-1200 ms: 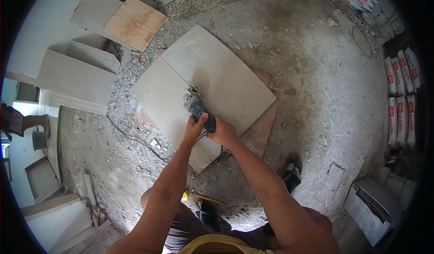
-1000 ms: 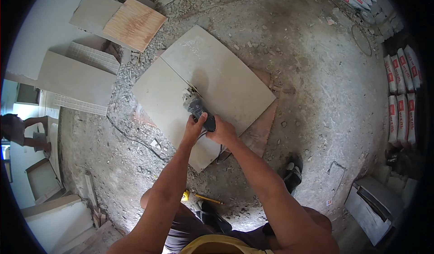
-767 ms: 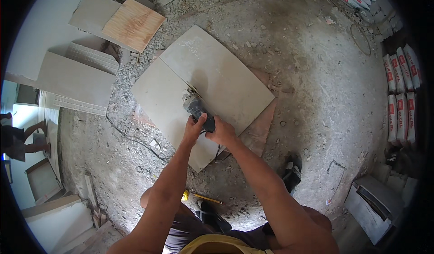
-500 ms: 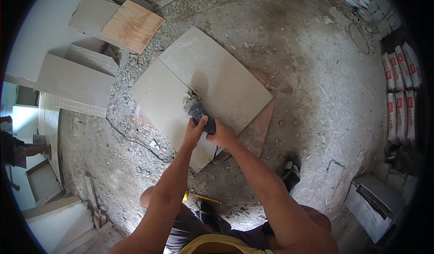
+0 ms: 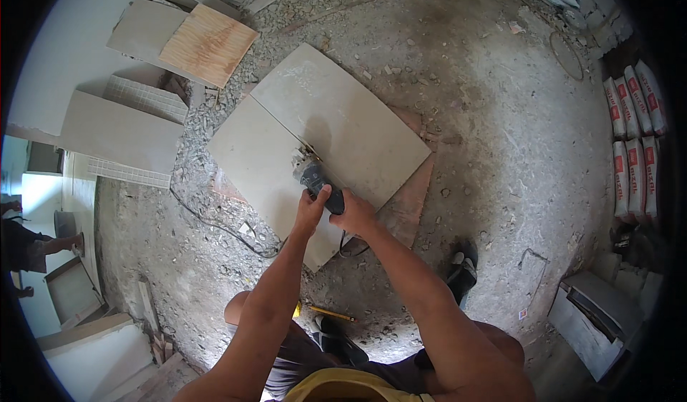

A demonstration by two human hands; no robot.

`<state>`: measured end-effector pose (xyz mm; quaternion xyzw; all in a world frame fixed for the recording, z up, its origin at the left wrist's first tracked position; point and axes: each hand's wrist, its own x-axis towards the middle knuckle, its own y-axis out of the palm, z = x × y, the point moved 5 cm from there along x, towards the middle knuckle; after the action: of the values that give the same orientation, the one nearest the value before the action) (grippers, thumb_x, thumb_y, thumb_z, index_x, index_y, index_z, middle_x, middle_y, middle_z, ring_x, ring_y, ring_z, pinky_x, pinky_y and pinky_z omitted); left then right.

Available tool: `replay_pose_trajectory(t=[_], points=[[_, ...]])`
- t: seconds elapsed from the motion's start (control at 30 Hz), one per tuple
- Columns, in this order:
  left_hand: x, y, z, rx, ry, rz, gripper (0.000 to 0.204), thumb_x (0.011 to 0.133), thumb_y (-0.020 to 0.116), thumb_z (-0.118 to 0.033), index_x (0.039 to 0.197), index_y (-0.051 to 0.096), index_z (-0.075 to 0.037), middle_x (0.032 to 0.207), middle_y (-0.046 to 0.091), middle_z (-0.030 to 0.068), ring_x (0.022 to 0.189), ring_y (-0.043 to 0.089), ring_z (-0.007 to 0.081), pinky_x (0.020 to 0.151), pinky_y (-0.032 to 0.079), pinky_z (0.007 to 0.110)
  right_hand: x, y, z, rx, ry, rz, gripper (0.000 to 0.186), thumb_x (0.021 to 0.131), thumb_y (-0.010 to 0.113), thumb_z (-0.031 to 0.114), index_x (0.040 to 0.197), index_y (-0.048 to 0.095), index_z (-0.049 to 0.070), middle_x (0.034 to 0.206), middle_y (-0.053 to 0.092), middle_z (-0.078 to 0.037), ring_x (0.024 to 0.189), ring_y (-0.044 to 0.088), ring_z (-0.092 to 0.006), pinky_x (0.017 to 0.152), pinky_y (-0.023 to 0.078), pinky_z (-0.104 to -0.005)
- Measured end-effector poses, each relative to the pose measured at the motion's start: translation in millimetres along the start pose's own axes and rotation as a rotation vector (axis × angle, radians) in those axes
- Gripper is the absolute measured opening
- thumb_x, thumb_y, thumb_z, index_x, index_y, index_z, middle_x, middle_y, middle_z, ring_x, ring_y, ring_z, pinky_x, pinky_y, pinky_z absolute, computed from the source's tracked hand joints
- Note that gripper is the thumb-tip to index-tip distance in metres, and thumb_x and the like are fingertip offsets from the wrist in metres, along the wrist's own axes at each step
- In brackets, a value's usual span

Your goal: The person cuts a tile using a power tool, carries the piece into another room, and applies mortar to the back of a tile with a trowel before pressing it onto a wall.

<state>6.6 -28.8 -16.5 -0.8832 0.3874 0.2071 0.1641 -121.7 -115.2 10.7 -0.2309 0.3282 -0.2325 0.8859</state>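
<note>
Grey-beige tile (image 5: 358, 119), large, lying flat at an angle on the rubble-strewn floor (image 5: 508, 166), a reddish board (image 5: 413, 205) showing under its right-hand edge. Dark straight line (image 5: 275, 120) runs across the tile from its upper-left edge to the head of a dark angle grinder (image 5: 313, 176), which sits near the tile's middle. Cannot tell how deep the line goes. Left hand (image 5: 309, 207): fingers wrapped round the grinder body, thumb on top. Right hand (image 5: 353, 214): clamped on the rear end, just beside the left; undersides of both grips hidden. Dark cord (image 5: 341, 244) loops below the right hand. Near the feet, a thin yellow stick (image 5: 333, 314) on the floor and a yellow object (image 5: 297, 309) half hidden by the left forearm. Upper left: square plywood piece (image 5: 209, 44) over grey panels. Right: white-and-red bags (image 5: 630, 176) in two rows, metal box (image 5: 590, 323) below. Another person (image 5: 27, 244) at far left edge, partly cut off.
</note>
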Motion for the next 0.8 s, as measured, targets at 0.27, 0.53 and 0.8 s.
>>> replay_pose_trajectory(t=[0.27,0.53,0.8], points=[[-3.2,2.5,-0.3,0.017,-0.038,0.012,0.068,0.083,0.072,-0.050,0.116,0.052,0.007,0.104,0.062,0.0116,0.095,0.056,0.0179,0.085,0.044,0.031,-5.1,-4.4,-1.4,0.034,-0.046,-0.046,0.062,0.065,0.074,0.032,0.113,0.050,0.002,0.101,0.066,-0.022,0.095,0.065,-0.0418,0.081,0.051,-0.0483],[-5.5,6.0,8.9,-0.054,-0.037,0.044,0.068,0.083,0.072,-0.049,0.116,0.052,0.006,0.104,0.062,0.0107,0.094,0.056,0.0175,0.085,0.044,0.031,-11.1,-2.8,-6.3,0.025,-0.042,-0.077,0.059,0.065,0.074,0.031,0.111,0.051,0.002,0.099,0.067,-0.022,0.095,0.065,-0.0414,0.081,0.051,-0.0483],[-16.2,13.8,11.5,-0.088,-0.034,0.062,0.069,0.082,0.072,-0.051,0.117,0.050,0.005,0.102,0.061,0.0097,0.092,0.056,0.0173,0.083,0.045,0.032,-20.8,-3.3,-12.0,-0.003,-0.004,-0.005,0.066,0.067,0.076,0.034,0.119,0.049,0.004,0.110,0.065,-0.020,0.102,0.064,-0.0392,0.087,0.051,-0.0479]])
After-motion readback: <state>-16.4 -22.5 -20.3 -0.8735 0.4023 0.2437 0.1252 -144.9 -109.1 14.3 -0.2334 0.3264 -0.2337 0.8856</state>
